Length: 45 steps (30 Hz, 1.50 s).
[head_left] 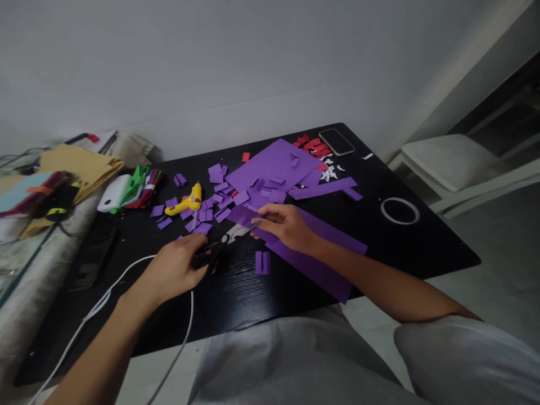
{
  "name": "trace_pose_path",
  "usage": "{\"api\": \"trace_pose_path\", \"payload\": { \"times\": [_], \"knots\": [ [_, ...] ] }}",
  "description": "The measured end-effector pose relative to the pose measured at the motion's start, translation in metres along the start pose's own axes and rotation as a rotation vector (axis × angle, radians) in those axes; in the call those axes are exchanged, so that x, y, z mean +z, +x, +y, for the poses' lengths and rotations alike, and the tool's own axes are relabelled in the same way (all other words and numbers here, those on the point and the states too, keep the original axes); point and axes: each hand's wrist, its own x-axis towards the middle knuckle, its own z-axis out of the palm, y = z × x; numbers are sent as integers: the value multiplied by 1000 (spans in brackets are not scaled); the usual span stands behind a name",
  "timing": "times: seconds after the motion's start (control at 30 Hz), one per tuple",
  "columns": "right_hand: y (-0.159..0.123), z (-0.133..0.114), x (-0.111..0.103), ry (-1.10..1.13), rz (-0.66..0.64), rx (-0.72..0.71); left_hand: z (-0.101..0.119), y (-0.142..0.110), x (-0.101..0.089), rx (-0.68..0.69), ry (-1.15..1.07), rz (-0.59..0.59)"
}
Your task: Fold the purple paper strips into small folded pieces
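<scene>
Head view: left hand [180,263], palm down, around scissors [226,238]

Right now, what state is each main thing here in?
Scissors, held in left hand, blade opening unclear
Purple paper, held in right hand
Glue gun, lying on its side
Right phone, flat, screen dark
White ring, lying flat
Purple pieces, scattered, some folded
Red pieces, mostly heaped

The light is dim and cool grey, its source out of view. The plain grey wall [253,67] is evenly lit, and a pale sheen lies near the front edge of the black, wood-grained table [238,292]. Beyond its right edge, the white padded chair [447,160] sits against deep shadow. Wide-angle distortion stretches the table's near left corner; the black-handled metal scissors [225,239] look soft.
</scene>
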Motion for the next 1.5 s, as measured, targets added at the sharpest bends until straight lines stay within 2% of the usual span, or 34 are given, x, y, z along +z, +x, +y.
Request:
{"api": "trace_pose_path", "payload": {
  "times": [1.07,1.37,1.5],
  "knots": [
    [-1,-1,0,-66,-12,-38,2,5,2,-59,-164,-58],
    [1,4,0,-121,43,-56,-4,6,5,-57,-278,-64],
    [4,9,0,-138,97,-70,-8,10,7,-118,-323,16]
  ]
}}
